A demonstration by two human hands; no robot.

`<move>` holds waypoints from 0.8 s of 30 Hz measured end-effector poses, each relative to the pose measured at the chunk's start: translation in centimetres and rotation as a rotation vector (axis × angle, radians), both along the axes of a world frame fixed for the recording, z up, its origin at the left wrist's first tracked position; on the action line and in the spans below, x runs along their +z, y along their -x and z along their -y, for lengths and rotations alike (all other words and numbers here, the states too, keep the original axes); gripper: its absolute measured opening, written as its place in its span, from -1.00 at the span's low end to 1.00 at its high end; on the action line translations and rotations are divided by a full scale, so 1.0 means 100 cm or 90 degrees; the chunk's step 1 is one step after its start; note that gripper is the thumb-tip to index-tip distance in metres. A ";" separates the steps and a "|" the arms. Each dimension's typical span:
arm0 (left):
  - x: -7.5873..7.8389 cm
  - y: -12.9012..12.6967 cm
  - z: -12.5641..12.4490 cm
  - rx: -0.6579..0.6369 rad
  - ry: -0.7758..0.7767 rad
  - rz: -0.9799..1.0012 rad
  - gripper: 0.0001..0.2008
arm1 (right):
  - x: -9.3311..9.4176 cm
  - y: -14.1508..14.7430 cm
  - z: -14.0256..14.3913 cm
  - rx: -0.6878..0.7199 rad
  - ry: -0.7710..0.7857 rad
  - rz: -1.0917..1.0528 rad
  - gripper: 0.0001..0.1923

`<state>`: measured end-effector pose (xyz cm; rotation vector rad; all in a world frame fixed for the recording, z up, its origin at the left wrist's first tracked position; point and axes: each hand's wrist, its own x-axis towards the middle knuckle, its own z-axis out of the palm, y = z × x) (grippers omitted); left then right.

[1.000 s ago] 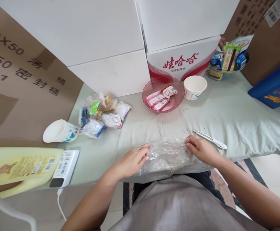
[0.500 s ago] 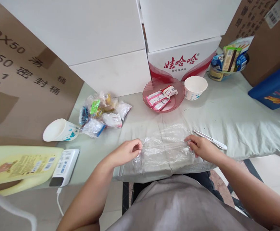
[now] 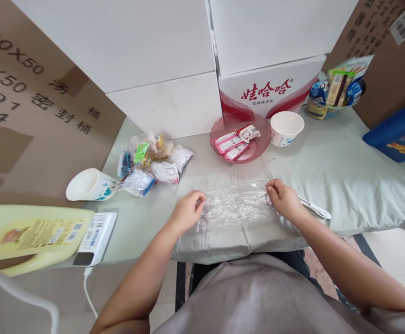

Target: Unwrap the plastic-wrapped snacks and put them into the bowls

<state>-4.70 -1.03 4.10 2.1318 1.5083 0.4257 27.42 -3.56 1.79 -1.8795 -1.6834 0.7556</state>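
Near the table's [image 3: 344, 185] front edge, left hand [image 3: 185, 214] and right hand [image 3: 284, 200] pinch opposite ends of a clear plastic bag [image 3: 236, 206] (crinkled), keeping it stretched flat.

The white-and-red carton [image 3: 270, 93] at far centre reads "娃哈哈"; the brown cardboard box [image 3: 31, 88] on the left reads "40X50".

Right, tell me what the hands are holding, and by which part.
Both hold one clear plastic bag lying flat on the cloth-covered table. The left hand pinches its left edge, the right hand its upper right corner.
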 end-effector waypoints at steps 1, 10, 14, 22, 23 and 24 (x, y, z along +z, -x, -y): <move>-0.002 0.000 0.000 0.013 -0.012 -0.009 -0.93 | -0.002 0.001 -0.002 -0.002 -0.013 0.048 -0.77; -0.017 -0.012 -0.009 0.087 -0.015 -0.070 -0.91 | -0.010 0.007 -0.002 -0.017 -0.023 0.314 -0.65; -0.017 -0.016 -0.013 0.100 -0.024 -0.116 -0.82 | -0.009 0.007 -0.004 -0.022 -0.014 0.356 -0.64; -0.001 -0.045 0.010 -0.030 -0.349 -0.109 -0.82 | -0.010 0.012 -0.007 -0.004 0.015 0.425 -0.65; -0.004 -0.052 0.014 -0.123 -0.328 -0.088 -0.79 | -0.010 0.012 -0.007 -0.004 0.018 0.427 -0.65; -0.009 -0.057 0.017 -0.206 -0.296 -0.085 -0.75 | -0.009 0.011 -0.007 -0.005 0.022 0.429 -0.64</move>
